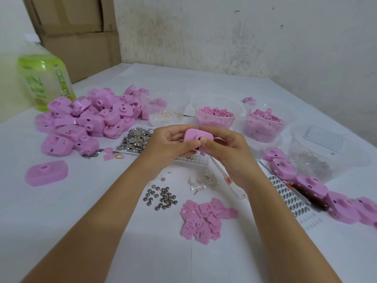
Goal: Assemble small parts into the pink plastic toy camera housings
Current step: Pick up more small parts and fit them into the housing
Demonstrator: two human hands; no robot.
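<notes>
Above the middle of the table both hands hold one pink toy camera housing (196,137). My left hand (169,145) grips its left side, thumb on the front face. My right hand (226,148) grips the right side, its thumb beside the lens hole. A heap of pink housings (87,119) lies at the left, and one single housing (47,173) lies nearer me. A row of housings (318,188) runs along the right. Small pink flat plates (206,220) and button cells (163,198) lie in front of me.
Clear tubs hold pink pellets (215,115), pink parts (265,123) and rings (167,114). A tray of metal contacts (135,140) sits left of my hands. A screwdriver (226,178), a strip of cells (289,198), a green bottle (43,82) and cardboard boxes (75,33) are around.
</notes>
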